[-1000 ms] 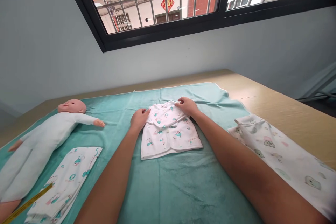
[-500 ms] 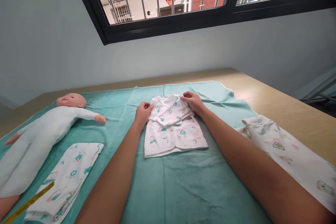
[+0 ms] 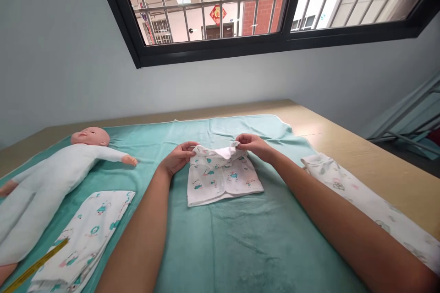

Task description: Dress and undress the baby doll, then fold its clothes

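Observation:
A white baby shirt [image 3: 225,181] with a teal and pink print lies at the middle of the green cloth [image 3: 247,247]. Its upper part is lifted and folded over toward me, so the neckline is partly hidden. My left hand [image 3: 180,155] pinches the shirt's upper left corner between thumb and fingers. At the upper right corner, my right hand [image 3: 255,145] grips the fabric the same way. The lower hem rests flat on the cloth.
On the left lies a baby doll [image 3: 65,169] in a white suit. Beside it are folded printed clothes [image 3: 89,233] with a yellow tape measure [image 3: 37,263] across them. A white printed cloth [image 3: 354,187] lies at right on the wooden table [image 3: 347,146]. A barred window is ahead.
Both hands have brought the shirt's top edge down toward its hem, folding the upper part over. The view has tilted slightly upward and to the right.

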